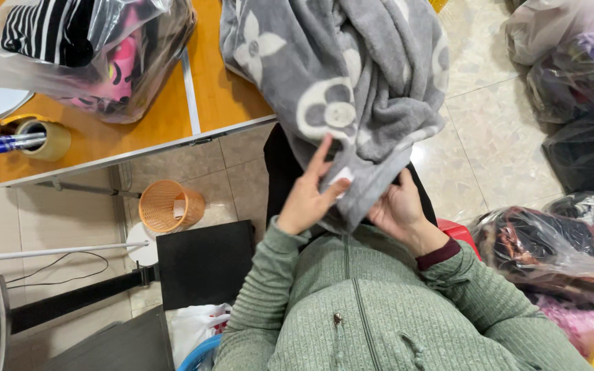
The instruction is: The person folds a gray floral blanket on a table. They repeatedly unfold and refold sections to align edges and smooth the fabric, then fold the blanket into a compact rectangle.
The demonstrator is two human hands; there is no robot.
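Note:
A grey fleece garment (352, 75) with white flower shapes hangs off the orange table's edge (228, 103) down to my lap. My left hand (309, 196) pinches its lower hem, thumb and fingers around a small white label (342, 177). My right hand (397, 206) cups the same hem from beneath, fingers curled into the fabric. Both sleeves are green ribbed knit.
A clear bag of clothes (84, 48) lies on the table beside a tape roll with blue pens (36, 137). An orange mesh basket (166, 205) and a black box (204, 261) stand on the tiled floor. Several filled plastic bags (558, 240) crowd the right.

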